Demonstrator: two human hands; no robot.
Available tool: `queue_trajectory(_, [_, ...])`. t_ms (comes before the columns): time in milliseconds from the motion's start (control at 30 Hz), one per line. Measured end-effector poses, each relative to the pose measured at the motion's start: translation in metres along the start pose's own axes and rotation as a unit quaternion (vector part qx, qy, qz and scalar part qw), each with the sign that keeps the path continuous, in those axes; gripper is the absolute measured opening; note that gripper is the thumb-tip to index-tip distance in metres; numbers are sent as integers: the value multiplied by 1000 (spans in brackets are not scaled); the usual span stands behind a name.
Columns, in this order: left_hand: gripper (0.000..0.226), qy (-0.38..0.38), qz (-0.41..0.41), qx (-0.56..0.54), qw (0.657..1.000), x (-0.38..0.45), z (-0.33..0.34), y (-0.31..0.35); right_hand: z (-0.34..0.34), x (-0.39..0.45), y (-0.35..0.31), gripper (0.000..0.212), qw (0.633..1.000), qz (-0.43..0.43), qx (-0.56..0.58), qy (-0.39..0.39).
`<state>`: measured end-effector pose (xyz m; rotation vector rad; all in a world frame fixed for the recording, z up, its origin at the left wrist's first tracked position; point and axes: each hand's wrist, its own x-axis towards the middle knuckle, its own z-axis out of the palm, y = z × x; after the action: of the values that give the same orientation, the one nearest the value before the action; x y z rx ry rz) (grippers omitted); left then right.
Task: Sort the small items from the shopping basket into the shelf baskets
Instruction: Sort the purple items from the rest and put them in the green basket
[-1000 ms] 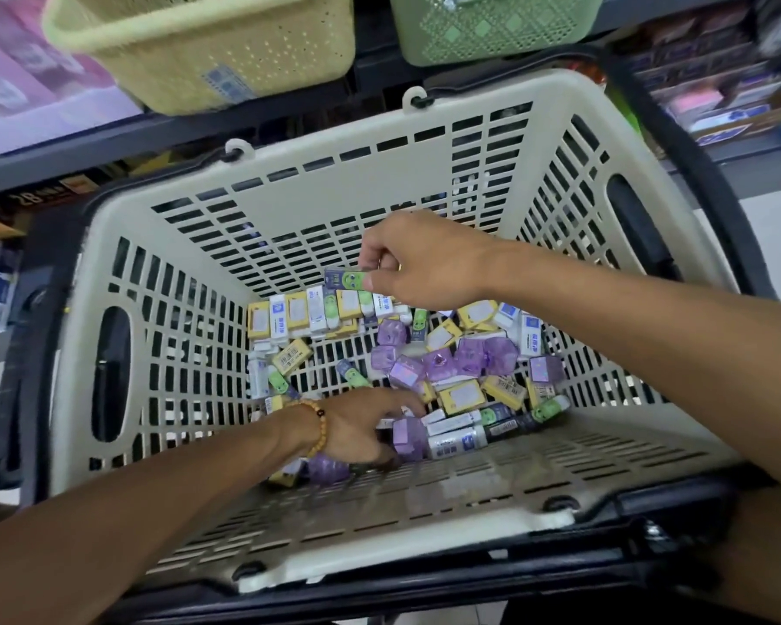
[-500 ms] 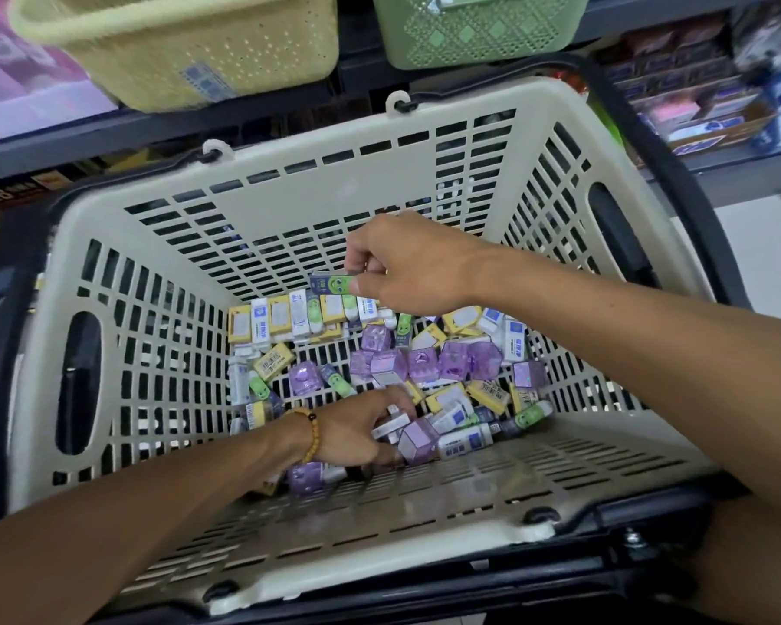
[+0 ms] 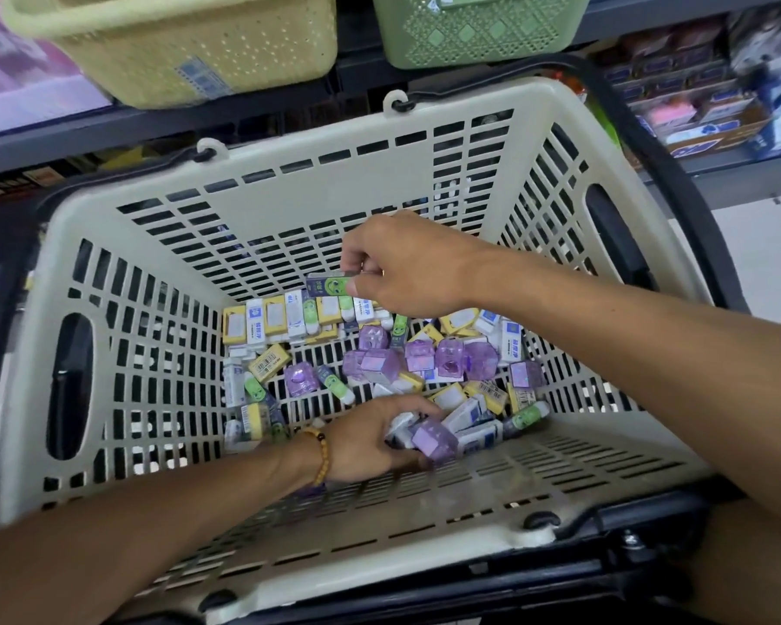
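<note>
1. Head view, nearest: the left hand curls round a clear purple cube and some white boxes at the shopping basket's near wall.
2. Loose items cover the slotted floor: small stiff cartons, hard glossy cubes and green-capped tubes. All look light and likely slippery, so pinch them across flat sides.
3. Further in, the right hand pinches a green smiley box by one end, lifted above the pile.
4. Beyond, on the shelf: the perforated yellow basket and the lattice green basket, both rigid plastic.
</note>
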<state>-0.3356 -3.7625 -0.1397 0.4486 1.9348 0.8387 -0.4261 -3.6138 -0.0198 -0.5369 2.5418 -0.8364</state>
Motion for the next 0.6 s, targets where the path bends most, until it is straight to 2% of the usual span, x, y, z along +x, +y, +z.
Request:
queue_trajectory(200, [39, 36, -9, 1, 999, 3, 8, 1, 0, 0, 1, 17, 1000, 0, -6, -3])
queue_trajectory(433, [21, 46, -74, -108, 990, -4, -9, -1, -2, -1, 6, 18, 1000, 10, 4, 2])
queue_trajectory(600, [19, 40, -85, -144, 985, -28, -33, 11, -2, 4, 9, 11, 997, 31, 64, 5])
